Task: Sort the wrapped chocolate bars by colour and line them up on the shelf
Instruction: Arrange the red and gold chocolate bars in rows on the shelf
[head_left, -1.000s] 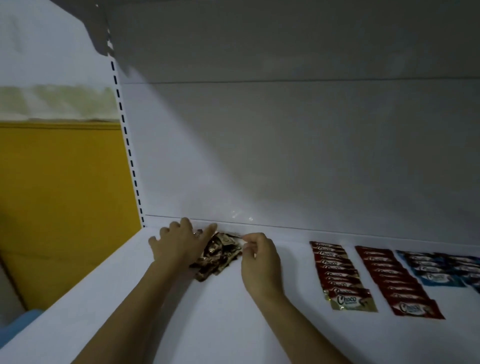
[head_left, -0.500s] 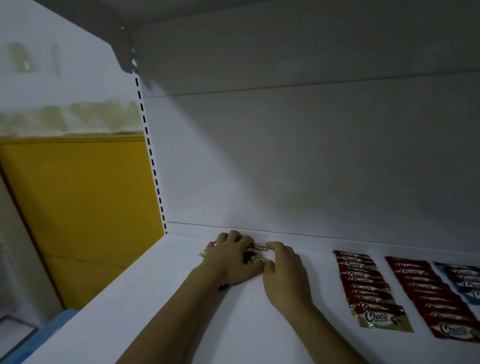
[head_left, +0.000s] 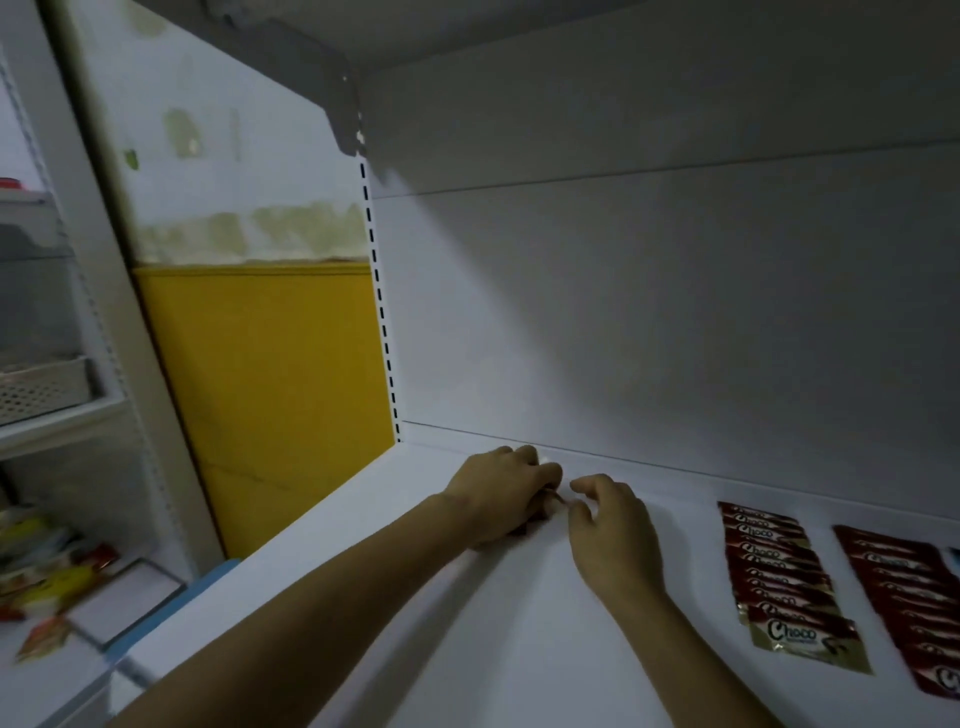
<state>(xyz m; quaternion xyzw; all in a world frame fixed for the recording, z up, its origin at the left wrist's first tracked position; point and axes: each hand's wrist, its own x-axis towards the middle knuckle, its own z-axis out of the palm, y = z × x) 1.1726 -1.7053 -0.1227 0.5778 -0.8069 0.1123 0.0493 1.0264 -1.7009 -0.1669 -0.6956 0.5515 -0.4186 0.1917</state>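
Chocolate bars (head_left: 779, 566) in red-and-gold wrappers lie overlapped in a row on the shelf (head_left: 467, 649), a red row (head_left: 898, 587) just beside. Farther back, the left hand (head_left: 498, 493) curls over a mostly hidden pile (head_left: 522, 529) while the right hand (head_left: 613, 535) pinches one wrapper (head_left: 559, 500) by its edge. Best draw it out singly, pile pinned.

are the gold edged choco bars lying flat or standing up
Lying flat: the gold-edged bars overlap like shingles in one row on the shelf, labels up.
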